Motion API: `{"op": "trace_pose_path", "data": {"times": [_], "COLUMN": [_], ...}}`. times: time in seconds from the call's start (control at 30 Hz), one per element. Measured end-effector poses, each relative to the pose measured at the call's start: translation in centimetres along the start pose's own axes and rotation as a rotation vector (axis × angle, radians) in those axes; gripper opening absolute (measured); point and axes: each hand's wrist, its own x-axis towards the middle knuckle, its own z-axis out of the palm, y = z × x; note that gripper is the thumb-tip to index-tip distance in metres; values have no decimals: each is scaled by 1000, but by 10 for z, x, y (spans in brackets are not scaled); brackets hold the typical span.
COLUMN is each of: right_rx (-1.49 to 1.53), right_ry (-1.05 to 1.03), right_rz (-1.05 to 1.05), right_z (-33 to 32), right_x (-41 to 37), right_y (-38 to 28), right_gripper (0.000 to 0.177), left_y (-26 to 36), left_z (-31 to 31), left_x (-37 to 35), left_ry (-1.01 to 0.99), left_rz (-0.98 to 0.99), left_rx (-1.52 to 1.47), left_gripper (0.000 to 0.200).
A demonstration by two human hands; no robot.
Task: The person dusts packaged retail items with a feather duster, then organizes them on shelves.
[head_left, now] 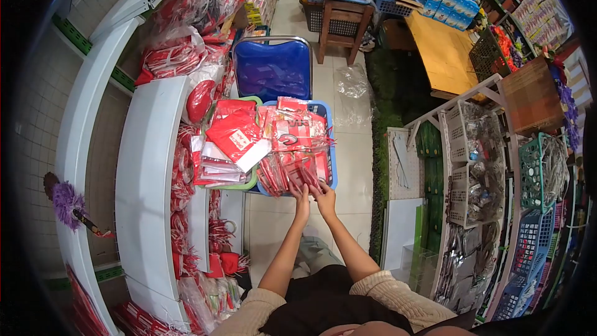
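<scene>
My left hand point(301, 201) and my right hand point(324, 198) are side by side at the near edge of a blue plastic basket point(333, 171). Between them they grip a red packet in clear plastic point(303, 175), with the fingers closed on its near end. More red packets point(292, 135) fill the basket in several stacks, some with white print. Touching it on the left is a green basket point(250, 182), heaped with red and white packaged items point(234, 140). What is printed on the held packet is too small to read.
A blue-backed metal chair point(272, 68) stands beyond the baskets. White shelves point(152, 193) with red bagged goods run along the left. On the right are wire racks with white baskets point(467, 190) and a yellow table point(443, 46). A clear plastic bag point(353, 81) lies on the floor.
</scene>
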Motion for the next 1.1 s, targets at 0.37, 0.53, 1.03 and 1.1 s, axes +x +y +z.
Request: {"op": "trace_pose_path", "data": {"times": [0.37, 0.53, 1.03, 1.1], "right_rx": [-215, -253, -632, -646], "right_ry": [36, -58, -310, -360], "right_rz": [-550, -857, -1196, -1236], "right_z": [-32, -56, -51, -41], "right_x": [-30, -57, -123, -130], "right_y": [-109, -160, -272, -280], "right_gripper": [24, 34, 58, 59], "left_y": [70, 88, 233, 249], "left_z": [24, 4, -40, -52], "left_x": [-20, -3, -85, -104], "left_ry": [-160, -561, -632, -619], "left_rz": [-142, -110, 206, 259], "left_rx": [-140, -389, -714, -742], "left_gripper": [77, 79, 81, 81]}}
